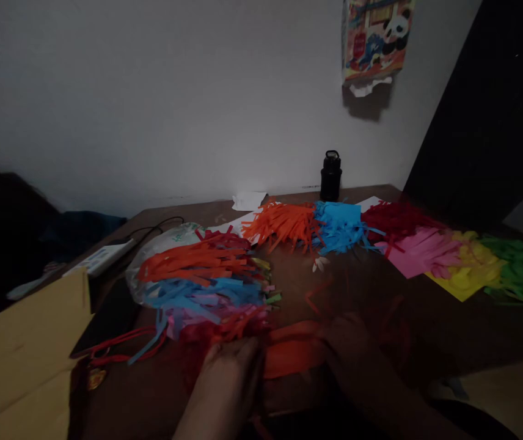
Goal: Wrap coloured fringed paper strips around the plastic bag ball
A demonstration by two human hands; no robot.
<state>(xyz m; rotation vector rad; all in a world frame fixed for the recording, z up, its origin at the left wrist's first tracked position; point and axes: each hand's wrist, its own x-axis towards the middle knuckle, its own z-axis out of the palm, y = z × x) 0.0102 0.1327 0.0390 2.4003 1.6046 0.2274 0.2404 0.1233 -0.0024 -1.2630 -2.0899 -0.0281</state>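
Observation:
My left hand (231, 366) and my right hand (348, 348) meet low at the table's near edge, dim and blurred. Between them lies an orange strip of paper (293, 354), and both hands seem closed on its ends. Just beyond my left hand lies a pile of cut paper strips (206, 284) in orange, blue, pink and red. Thin red strips (316, 299) lie loose in front of my right hand.
A row of fringed sheets runs along the back: orange (284, 223), blue (339, 226), dark red (394, 220), pink (421, 250), yellow (467, 269), green (522, 275). A black bottle (330, 176) stands by the wall. A power strip (101, 256), a dark phone (106, 318) and a yellow cardboard box (23, 348) sit left.

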